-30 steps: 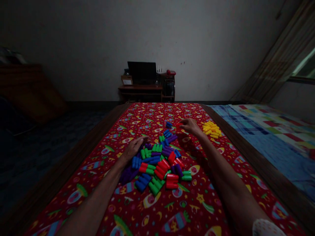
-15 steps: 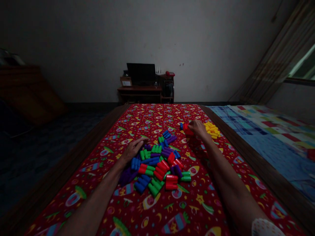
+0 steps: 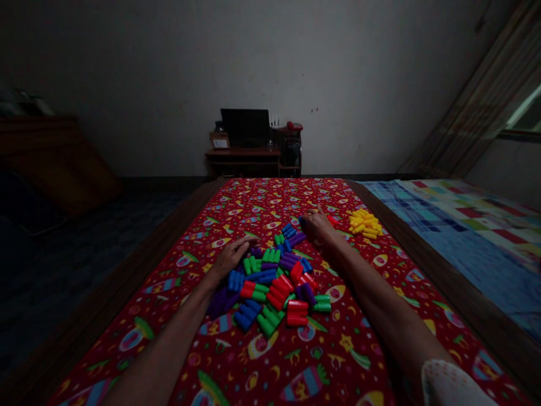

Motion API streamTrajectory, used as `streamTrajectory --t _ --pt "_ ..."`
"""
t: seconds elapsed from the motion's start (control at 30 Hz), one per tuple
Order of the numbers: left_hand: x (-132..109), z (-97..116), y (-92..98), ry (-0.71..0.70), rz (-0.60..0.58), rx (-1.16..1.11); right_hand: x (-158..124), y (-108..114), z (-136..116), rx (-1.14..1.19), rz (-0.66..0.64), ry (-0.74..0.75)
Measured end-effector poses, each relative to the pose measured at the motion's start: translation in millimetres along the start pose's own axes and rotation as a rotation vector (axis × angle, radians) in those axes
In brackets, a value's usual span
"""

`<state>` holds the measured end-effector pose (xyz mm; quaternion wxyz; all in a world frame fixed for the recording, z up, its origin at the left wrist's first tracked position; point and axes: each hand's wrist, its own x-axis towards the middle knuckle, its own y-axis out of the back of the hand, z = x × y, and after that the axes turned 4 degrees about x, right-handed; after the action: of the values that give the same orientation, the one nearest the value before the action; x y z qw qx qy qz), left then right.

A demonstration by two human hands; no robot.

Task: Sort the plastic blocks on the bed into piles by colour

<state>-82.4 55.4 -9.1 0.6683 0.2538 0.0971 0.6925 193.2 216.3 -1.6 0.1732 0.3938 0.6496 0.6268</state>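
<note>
The person's left hand (image 3: 231, 256) rests at the left edge of a mixed pile of coloured pieces (image 3: 276, 290), its fingers loosely extended and slightly apart, with a purple piece (image 3: 255, 252) just beside the fingertips. The right hand (image 3: 318, 224) reaches past the far right side of the pile, fingers bent downward. A blue piece (image 3: 301, 221) shows at its fingertips; whether the fingers grip it or only touch it cannot be told.

Just right of that hand lies a red piece (image 3: 333, 220), partly hidden, and beyond it a separate heap of yellow pieces (image 3: 366, 224). The pile, in red, green, blue and purple, lies between the forearms on a red patterned cloth (image 3: 270, 194) spread over the wooden surface (image 3: 147, 254). A bed (image 3: 422, 242) stands to the right, and a dark monitor (image 3: 245, 127) sits on a desk (image 3: 243, 153) by the far wall.
</note>
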Motion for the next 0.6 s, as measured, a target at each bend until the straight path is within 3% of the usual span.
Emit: streamTrajectory --t 0.27,0.5,0.6 --pt "0 1 -0.3 -0.016 -0.031 -0.025 -1 27 -52 0.325 -0.155 0.266" --pt "1 -4 -3.5 0.026 0.008 -0.07 -19 71 -95 0.105 -0.121 0.159" --pt "-1 -2 -3.9 0.039 0.013 -0.084 -34 86 -107 0.066 -0.22 0.19"
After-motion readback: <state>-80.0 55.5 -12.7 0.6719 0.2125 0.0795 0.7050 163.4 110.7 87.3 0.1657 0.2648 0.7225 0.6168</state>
